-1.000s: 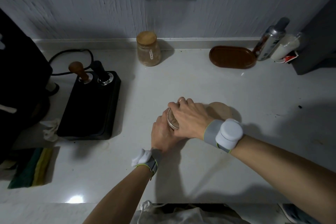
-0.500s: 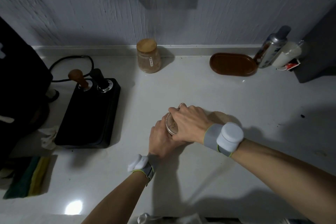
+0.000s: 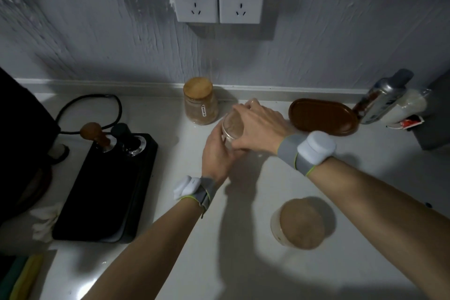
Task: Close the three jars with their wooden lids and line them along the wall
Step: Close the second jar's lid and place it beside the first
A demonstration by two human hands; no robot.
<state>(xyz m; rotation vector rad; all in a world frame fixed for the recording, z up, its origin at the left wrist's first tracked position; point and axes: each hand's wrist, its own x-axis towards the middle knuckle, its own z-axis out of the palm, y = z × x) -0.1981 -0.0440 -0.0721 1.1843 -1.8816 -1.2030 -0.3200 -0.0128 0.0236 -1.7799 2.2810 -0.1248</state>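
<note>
A lidded glass jar (image 3: 200,102) stands upright against the wall. Just to its right and nearer me, a second jar (image 3: 232,126) with a wooden lid is held above the counter. My left hand (image 3: 216,153) grips its body from below. My right hand (image 3: 258,126) is clamped over its top and side. A third jar (image 3: 300,223) with its wooden lid on stands on the counter near me, under my right forearm.
A black tamping station (image 3: 107,185) with two tampers and a cable lies at the left. A brown oval tray (image 3: 322,115), a metal bottle (image 3: 384,96) and a white packet (image 3: 409,107) sit by the wall at right. Folded cloths (image 3: 23,275) lie at the lower left.
Both hands have carried the jar away from me toward the wall, beside the first jar. The third lidded jar, formerly behind my right hand, is left uncovered near me.
</note>
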